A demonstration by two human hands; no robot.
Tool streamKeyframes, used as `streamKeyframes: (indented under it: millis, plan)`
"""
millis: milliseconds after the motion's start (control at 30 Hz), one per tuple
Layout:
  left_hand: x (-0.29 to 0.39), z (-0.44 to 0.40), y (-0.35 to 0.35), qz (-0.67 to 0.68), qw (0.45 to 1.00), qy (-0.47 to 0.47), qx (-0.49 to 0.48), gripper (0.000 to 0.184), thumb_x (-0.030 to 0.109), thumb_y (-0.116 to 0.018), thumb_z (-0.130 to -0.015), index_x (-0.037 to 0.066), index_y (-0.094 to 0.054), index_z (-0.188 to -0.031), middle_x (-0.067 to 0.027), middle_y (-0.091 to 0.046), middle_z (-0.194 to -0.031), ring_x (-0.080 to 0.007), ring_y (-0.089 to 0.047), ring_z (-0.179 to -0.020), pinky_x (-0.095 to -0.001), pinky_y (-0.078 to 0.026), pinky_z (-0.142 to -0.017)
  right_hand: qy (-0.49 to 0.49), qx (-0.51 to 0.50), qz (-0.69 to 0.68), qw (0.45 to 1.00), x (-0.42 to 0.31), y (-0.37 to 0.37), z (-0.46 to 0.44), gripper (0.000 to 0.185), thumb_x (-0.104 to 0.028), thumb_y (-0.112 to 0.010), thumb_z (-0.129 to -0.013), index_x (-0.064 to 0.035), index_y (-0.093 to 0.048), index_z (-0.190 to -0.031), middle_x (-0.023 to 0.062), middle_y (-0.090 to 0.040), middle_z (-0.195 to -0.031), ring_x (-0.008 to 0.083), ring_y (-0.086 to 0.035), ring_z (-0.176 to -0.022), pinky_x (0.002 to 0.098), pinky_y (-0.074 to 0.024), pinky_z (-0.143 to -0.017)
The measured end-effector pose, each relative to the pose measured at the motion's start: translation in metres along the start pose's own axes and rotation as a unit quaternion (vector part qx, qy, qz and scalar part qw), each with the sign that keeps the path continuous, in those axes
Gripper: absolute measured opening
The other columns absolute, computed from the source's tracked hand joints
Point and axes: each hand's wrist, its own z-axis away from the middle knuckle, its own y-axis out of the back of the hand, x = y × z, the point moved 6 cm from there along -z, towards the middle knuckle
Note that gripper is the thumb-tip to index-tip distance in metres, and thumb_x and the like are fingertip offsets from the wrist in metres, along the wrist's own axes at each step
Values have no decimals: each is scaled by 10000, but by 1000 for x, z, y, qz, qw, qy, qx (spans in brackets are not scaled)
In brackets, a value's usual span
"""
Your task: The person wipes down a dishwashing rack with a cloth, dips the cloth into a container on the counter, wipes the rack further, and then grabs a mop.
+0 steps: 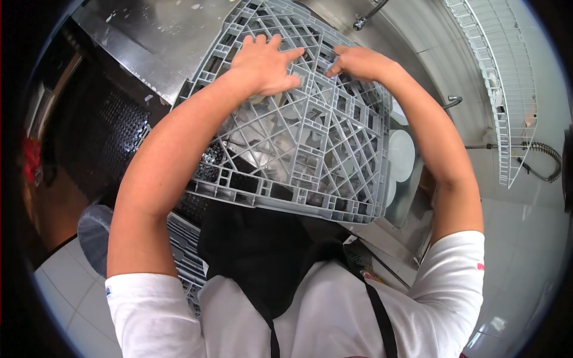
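Observation:
A large grey plastic dish rack [304,125] with an open lattice bottom lies tilted in front of me. My left hand [262,65] rests on its far part with the fingers spread over the lattice. To the right of it, my right hand [357,62] reaches down to the rack's far right part, fingers bent and apart at the lattice. Some fingertips there are partly hidden. Through the gaps I see shiny, clear and white shapes that I cannot make out.
White plates [401,155] stand right of the rack on a steel surface. A steel counter [161,42] is at upper left. Faucets [360,24] and a white wire shelf [498,77] line the wall. A coiled spray hose [546,158] hangs right. More grey racks [185,238] sit below.

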Motion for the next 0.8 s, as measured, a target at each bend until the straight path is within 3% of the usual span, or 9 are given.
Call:
streamKeyframes:
  millis: [133, 233, 333, 433, 567, 600, 700, 800]
  plan:
    - [1, 0, 3, 2, 1000, 1, -4, 699, 548, -561, -876, 348, -465, -1539, -226, -465, -1507, -389, -512, -1285, -484, -380, -1047, 62, 91, 27, 994, -8, 8, -2, 485, 36, -628, -821, -267, -769, -1173, 105, -621, -1213, 331, -651, -1088, 416, -536, -890]
    - [0, -1, -1, 7, 1000, -6, 0, 703, 542, -561, -873, 345, -463, -1540, -230, -463, -1508, -397, -513, -1285, -491, -380, -1049, -22, -73, -9, 997, 6, -11, -2, 505, 33, -625, -825, -273, -751, -1206, 113, -617, -1194, 341, -647, -1083, 428, -532, -880]
    - [1, -2, 0, -5, 1000, -6, -1, 706, 538, -566, -870, 346, -460, -1540, -234, -463, -1507, -407, -515, -1279, -498, -383, -1046, 12, -27, 39, 999, -16, 13, -4, 549, 74, -608, -808, -264, -741, -1220, 115, -616, -1179, 344, -644, -1089, 440, -530, -877]
    - [1, -2, -2, -11, 1000, -9, 4, 702, 541, -565, -871, 351, -461, -1539, -239, -462, -1507, -413, -517, -1274, -503, -387, -1043, 8, 60, -39, 997, -13, 6, 5, 559, 105, -587, -790, -250, -750, -1190, 113, -615, -1188, 346, -654, -1063, 441, -537, -862]
    - [0, -3, -2, -6, 1000, -15, 8, 706, 552, -559, -871, 348, -459, -1539, -252, -446, -1522, -425, -514, -1284, -514, -381, -1060, -20, -45, 9, 999, -1, -8, 1, 557, 102, -585, -788, -250, -747, -1188, 120, -608, -1194, 350, -648, -1070, 443, -534, -880]
    - [1, -3, -1, -11, 1000, -16, 7, 708, 554, -556, -873, 348, -453, -1542, -255, -442, -1527, -428, -510, -1291, -516, -378, -1065, 0, -23, 28, 999, -9, 0, -2, 503, 52, -593, -815, -239, -747, -1195, 116, -614, -1169, 348, -652, -1066, 447, -533, -889]
    - [1, -2, -1, -17, 1000, -11, 6, 713, 558, -548, -881, 348, -436, -1552, -260, -430, -1539, -434, -497, -1313, -520, -371, -1079, 8, 62, -60, 996, -11, 7, 9, 421, -5, -581, -887, -229, -749, -1201, 121, -648, -1159, 346, -657, -1032, 444, -529, -885]
    - [0, -2, -1, -27, 1000, -15, 5, 716, 561, -539, -891, 347, -416, -1563, -263, -422, -1546, -435, -487, -1327, -521, -365, -1090, -53, 25, -228, 972, 10, -24, 16, 340, -74, -561, -958, -193, -742, -1219, 125, -682, -1151, 338, -654, -1015, 433, -520, -886]
